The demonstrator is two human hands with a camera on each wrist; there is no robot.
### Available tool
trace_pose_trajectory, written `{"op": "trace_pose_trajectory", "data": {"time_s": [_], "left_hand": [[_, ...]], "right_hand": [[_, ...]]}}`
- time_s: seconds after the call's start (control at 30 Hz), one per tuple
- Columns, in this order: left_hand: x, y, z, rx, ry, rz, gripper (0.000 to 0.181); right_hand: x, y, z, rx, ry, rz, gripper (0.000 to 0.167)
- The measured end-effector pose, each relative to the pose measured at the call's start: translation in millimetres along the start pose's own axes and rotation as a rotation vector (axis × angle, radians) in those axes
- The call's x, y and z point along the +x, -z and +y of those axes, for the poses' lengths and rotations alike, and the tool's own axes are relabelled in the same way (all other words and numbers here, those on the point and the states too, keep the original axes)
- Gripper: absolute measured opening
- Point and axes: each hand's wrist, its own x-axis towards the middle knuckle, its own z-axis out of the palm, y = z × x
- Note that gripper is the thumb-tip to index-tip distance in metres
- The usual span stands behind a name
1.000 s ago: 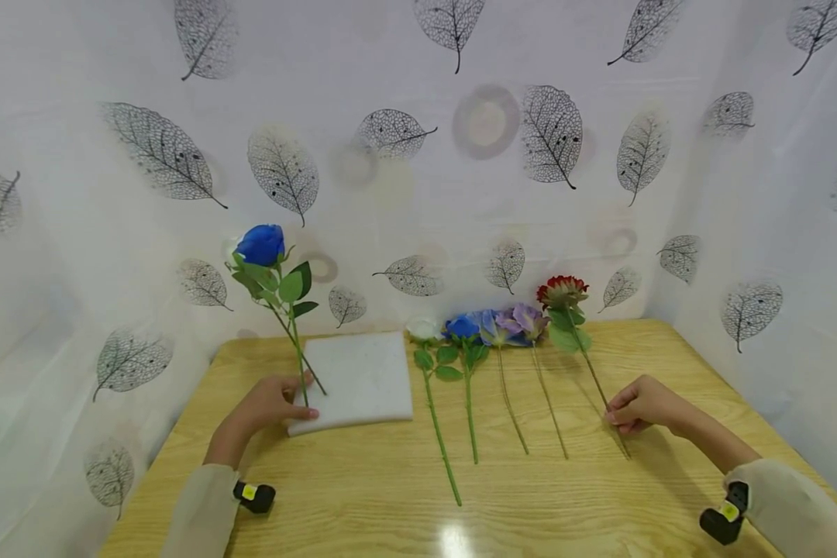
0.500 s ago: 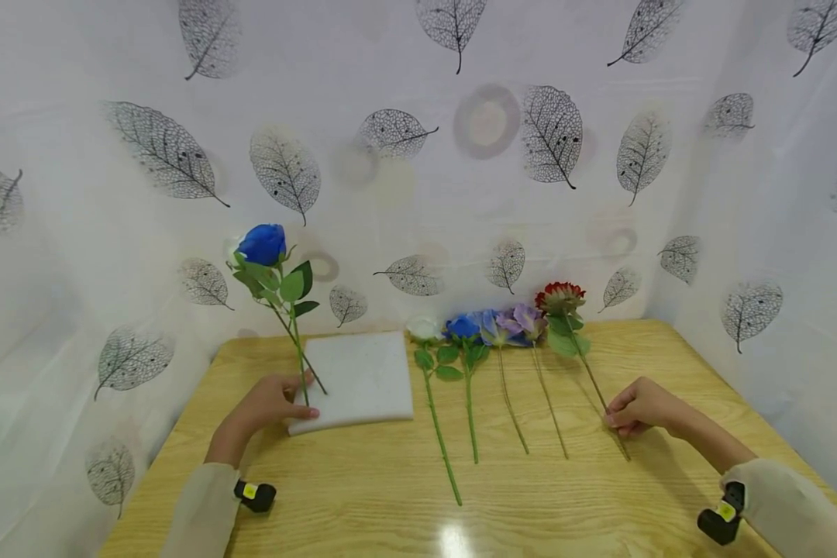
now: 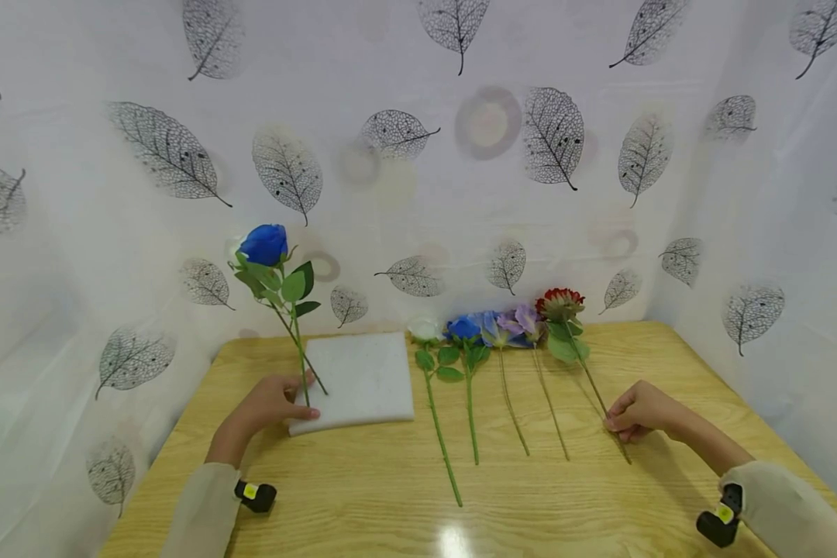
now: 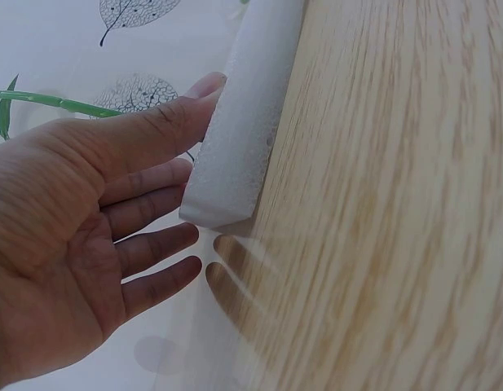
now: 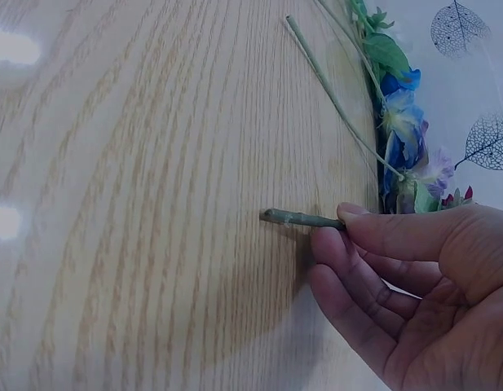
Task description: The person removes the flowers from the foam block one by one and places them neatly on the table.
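Foam (image 3: 370,380) lies on the counter (image 3: 530,504) at 9 o'clock from the right hand (image 3: 640,412), and a blue rose (image 3: 265,244) stands up at its 9 o'clock end. The right hand pinches the red flower (image 3: 560,304) low on its stem (image 5: 304,218), thumb against fingers, with the bloom off at 11 o'clock. The left hand (image 3: 268,399) is at that same foam end, thumb resting on it, fingers loose and nearly straight. A snug, soft pinch seems best, lifting the bloom clear of the purple flower (image 3: 528,319) at its 8 o'clock, while a light left touch stops the foam sliding.
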Motion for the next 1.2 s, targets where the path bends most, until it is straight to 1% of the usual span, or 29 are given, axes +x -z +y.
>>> {"op": "trace_pose_trajectory", "data": {"time_s": [0.23,0.5,0.8,1.1,1.2], "left_hand": [[-1.0,0.2,2.4,-0.005,-0.009,0.000,0.078],[-1.3,1.2,3.9,0.001,0.005,-0.003,0.078],[-1.2,0.5,1.8,0.019,-0.003,0.005,0.078],[-0.4,-0.1,-0.1,0.013,-0.006,0.006,0.078],[0.1,-0.3,-1.0,0.015,-0.014,0.003,0.077]], "right_hand": [[-1.0,-3,-4,-0.007,-0.024,0.004,0.019],[1.7,-6,-3,-0.016,0.010,0.007,0.015],[4.3,-11,-3,-0.040,0.033,0.035,0.011],[1.1,-16,-12,-0.063,0.032,0.053,0.010],[1.3,-17,-13,-0.077,0.020,0.065,0.009]]}}
